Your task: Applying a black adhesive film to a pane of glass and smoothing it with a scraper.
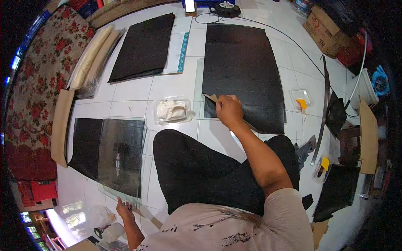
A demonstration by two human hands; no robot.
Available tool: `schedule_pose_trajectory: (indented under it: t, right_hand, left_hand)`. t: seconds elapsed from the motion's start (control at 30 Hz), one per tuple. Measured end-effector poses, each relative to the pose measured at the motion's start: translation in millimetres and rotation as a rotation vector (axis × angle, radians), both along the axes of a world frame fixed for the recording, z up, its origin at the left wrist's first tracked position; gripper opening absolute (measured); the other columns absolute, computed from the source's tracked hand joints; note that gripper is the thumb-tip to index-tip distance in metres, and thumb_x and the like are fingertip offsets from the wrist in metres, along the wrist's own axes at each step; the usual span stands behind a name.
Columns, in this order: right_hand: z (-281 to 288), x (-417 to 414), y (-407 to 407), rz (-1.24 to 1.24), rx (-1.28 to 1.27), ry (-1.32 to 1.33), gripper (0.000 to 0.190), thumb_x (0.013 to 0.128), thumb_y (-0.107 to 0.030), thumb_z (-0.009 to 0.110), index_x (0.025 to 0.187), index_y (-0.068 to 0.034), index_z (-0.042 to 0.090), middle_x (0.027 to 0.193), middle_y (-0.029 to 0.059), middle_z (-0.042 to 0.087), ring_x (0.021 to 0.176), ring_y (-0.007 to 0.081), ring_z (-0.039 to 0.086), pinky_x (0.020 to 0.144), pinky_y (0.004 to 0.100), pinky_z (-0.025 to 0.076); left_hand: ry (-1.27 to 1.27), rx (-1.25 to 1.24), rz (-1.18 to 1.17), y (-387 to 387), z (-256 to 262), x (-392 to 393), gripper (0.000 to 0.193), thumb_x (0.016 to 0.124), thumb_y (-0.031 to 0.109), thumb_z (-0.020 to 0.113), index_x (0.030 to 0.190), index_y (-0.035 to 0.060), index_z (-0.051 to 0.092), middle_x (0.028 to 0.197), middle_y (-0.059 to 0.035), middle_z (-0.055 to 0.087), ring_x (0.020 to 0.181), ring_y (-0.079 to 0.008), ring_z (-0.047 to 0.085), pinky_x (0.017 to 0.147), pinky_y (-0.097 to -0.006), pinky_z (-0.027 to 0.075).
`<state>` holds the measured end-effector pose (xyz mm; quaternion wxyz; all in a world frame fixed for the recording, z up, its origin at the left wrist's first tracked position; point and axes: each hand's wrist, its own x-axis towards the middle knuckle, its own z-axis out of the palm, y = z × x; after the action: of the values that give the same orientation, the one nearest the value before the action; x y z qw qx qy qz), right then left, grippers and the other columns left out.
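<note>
My right hand (230, 109) pinches the near left corner of a large black sheet (240, 62), folding it up so that its pale underside shows. Beneath the sheet lies a glass pane (200, 75), its left edge showing. At the lower left, my left hand (125, 207) has its fingers at the near edge of another glass pane (121, 157), which lies over a smaller black sheet (84, 138). How firmly that hand holds the pane is unclear. A clear plastic tray (172, 109) with a crumpled white cloth rests between the two panes.
Stacked black sheets (144, 47) lie at the upper left, beside wrapped rolls (91, 59). A floral-covered cushion (47, 78) borders the left side. Right of the large sheet are a small plastic tray (301, 97), a long dark strip (325, 94) and a cardboard box (323, 31). A black cable (282, 33) crosses the tiles.
</note>
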<state>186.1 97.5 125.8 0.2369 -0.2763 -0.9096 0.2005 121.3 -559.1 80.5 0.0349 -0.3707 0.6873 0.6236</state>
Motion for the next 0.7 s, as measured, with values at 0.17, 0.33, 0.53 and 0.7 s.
schedule_pose_trajectory:
  t: [0.17, 0.33, 0.53, 0.7]
  right_hand:
    - [-9.5, 0.6, -6.4, 0.023, -0.034, -0.005, 0.011, 0.075, -0.014, 0.067, 0.080, -0.006, 0.060, 0.087, 0.0125, 0.065, 0.094, 0.0338, 0.058, 0.080, 0.0485, 0.045]
    - [-9.6, 0.5, -10.5, 0.095, -0.065, -0.031, 0.013, 0.076, -0.016, 0.065, 0.085, -0.006, 0.063, 0.091, 0.0140, 0.065, 0.095, 0.0349, 0.057, 0.081, 0.0508, 0.044]
    - [2.2, -3.9, -13.2, 0.174, -0.082, -0.148, 0.013, 0.076, -0.017, 0.065, 0.083, -0.006, 0.063, 0.088, 0.0152, 0.065, 0.093, 0.0359, 0.057, 0.082, 0.0506, 0.044]
    - [2.3, 2.5, 1.2, 0.143, -0.110, -0.124, 0.012, 0.076, -0.017, 0.064, 0.081, -0.006, 0.063, 0.087, 0.0153, 0.066, 0.090, 0.0370, 0.058, 0.080, 0.0508, 0.045]
  left_hand:
    - [-0.092, -0.048, -0.149, -2.1, 9.0, -2.8, 0.065, 0.087, 0.042, 0.069, 0.131, 0.0013, 0.045, 0.114, -0.0142, 0.052, 0.093, -0.0251, 0.055, 0.075, -0.0369, 0.047]
    - [0.232, -1.049, -0.034, 52.0, 33.0, -1.8, 0.072, 0.085, 0.033, 0.072, 0.135, -0.0040, 0.036, 0.124, -0.0177, 0.051, 0.107, -0.0340, 0.054, 0.095, -0.0448, 0.043]
    - [0.825, -0.460, -0.566, 212.8, 110.3, -1.4, 0.046, 0.090, 0.011, 0.065, 0.128, -0.0014, 0.044, 0.117, -0.0141, 0.056, 0.106, -0.0232, 0.057, 0.094, -0.0362, 0.046]
    - [0.205, 0.672, -0.892, 387.0, 110.3, 5.2, 0.049, 0.099, 0.034, 0.051, 0.129, -0.0041, 0.042, 0.122, -0.0211, 0.052, 0.111, -0.0322, 0.057, 0.095, -0.0433, 0.049]
